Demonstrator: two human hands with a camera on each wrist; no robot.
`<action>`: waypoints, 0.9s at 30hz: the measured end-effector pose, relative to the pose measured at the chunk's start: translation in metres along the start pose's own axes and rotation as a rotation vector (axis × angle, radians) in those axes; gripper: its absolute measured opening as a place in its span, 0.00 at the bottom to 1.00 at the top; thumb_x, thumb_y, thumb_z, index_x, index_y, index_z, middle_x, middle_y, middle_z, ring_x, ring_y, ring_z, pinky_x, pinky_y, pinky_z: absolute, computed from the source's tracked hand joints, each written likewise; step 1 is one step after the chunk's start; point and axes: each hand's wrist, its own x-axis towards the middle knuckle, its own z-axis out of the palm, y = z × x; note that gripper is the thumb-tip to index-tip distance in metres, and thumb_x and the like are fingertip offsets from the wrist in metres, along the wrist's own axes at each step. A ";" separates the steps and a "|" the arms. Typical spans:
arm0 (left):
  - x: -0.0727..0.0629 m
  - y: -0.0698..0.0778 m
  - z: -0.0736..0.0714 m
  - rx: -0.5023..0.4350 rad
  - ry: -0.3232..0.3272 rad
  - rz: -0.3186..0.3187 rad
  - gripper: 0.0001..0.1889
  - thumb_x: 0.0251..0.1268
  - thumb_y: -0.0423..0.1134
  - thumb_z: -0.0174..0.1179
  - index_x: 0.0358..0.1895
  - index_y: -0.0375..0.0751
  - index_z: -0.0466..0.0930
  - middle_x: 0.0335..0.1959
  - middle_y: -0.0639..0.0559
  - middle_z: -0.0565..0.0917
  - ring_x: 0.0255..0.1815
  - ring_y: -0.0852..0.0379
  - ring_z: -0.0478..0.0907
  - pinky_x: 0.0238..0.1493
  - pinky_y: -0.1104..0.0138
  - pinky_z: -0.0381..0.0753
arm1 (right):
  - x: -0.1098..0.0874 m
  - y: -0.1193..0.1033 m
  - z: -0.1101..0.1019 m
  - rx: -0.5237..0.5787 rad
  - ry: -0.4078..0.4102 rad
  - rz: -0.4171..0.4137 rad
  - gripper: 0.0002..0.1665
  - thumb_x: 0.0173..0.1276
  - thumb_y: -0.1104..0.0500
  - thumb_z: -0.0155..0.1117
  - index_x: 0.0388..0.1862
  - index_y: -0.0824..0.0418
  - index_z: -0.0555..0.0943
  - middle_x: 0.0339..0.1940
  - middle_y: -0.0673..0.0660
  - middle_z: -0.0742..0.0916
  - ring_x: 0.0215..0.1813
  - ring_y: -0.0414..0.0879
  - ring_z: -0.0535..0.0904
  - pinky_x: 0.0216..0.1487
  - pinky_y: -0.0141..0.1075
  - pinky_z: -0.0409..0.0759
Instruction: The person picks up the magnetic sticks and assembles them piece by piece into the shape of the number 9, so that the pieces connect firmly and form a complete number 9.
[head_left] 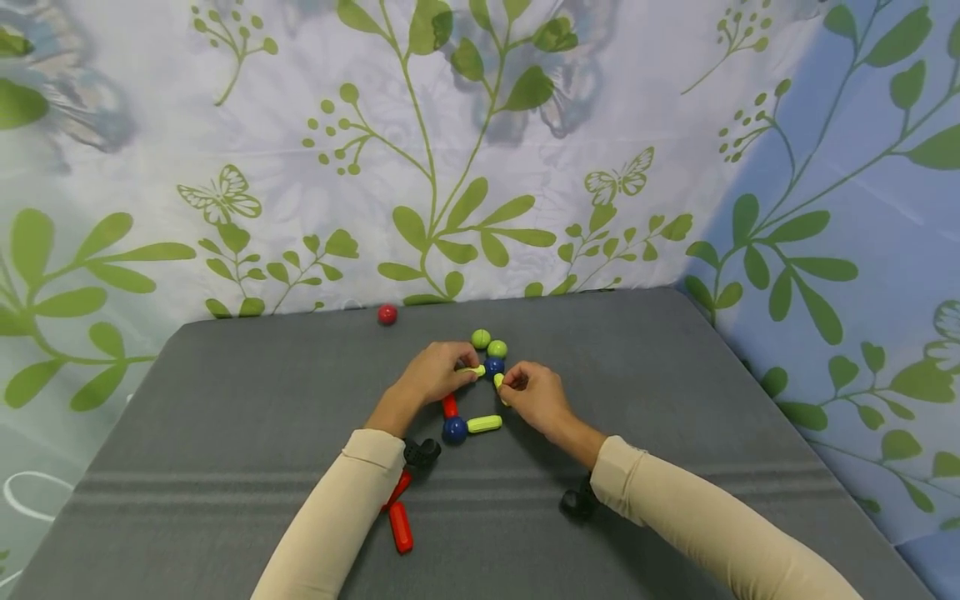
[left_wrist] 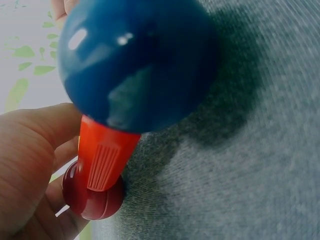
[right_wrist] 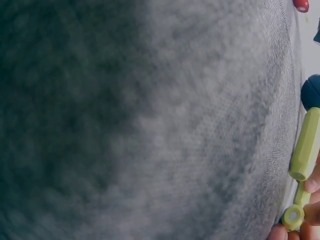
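Observation:
My left hand pinches a yellow-green rod that reaches a blue ball. Another yellow-green rod, on the near side of that ball, is pinched by my right hand. Closer to me lies a second blue ball, with a red rod and a yellow-green rod extending from it. The left wrist view shows a dark red ball at the red rod's far end, beside my left fingers. In the right wrist view, fingertips hold a yellow-green rod at the right edge.
Two green balls sit just beyond the far blue ball. A red ball lies near the back edge of the grey table. Loose red rods lie beside my left sleeve. A leaf-patterned cloth hangs behind.

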 end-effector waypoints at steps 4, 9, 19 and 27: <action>0.000 0.000 0.000 0.006 -0.005 0.001 0.04 0.65 0.38 0.70 0.39 0.49 0.83 0.39 0.56 0.85 0.39 0.57 0.81 0.45 0.60 0.79 | -0.001 0.001 0.001 0.000 -0.010 0.008 0.06 0.63 0.64 0.73 0.31 0.57 0.83 0.28 0.49 0.85 0.30 0.42 0.80 0.32 0.38 0.79; -0.003 0.002 -0.002 0.022 0.006 -0.006 0.05 0.65 0.38 0.70 0.39 0.49 0.83 0.38 0.56 0.85 0.39 0.57 0.81 0.45 0.59 0.79 | 0.000 0.000 0.002 0.002 -0.009 -0.008 0.06 0.63 0.64 0.73 0.31 0.58 0.83 0.28 0.49 0.85 0.30 0.43 0.80 0.31 0.38 0.79; -0.016 0.003 -0.007 0.116 0.061 0.058 0.10 0.67 0.42 0.70 0.47 0.46 0.83 0.46 0.51 0.82 0.43 0.54 0.79 0.48 0.58 0.79 | 0.025 -0.006 -0.017 -0.061 0.027 -0.065 0.04 0.68 0.60 0.69 0.39 0.59 0.85 0.38 0.54 0.86 0.42 0.51 0.83 0.42 0.46 0.81; -0.033 0.020 -0.010 0.181 0.071 0.208 0.09 0.68 0.41 0.68 0.48 0.44 0.85 0.49 0.52 0.83 0.47 0.52 0.80 0.49 0.57 0.79 | 0.057 -0.012 -0.030 -0.114 -0.091 -0.132 0.15 0.71 0.64 0.66 0.56 0.65 0.82 0.53 0.63 0.83 0.52 0.58 0.82 0.47 0.50 0.82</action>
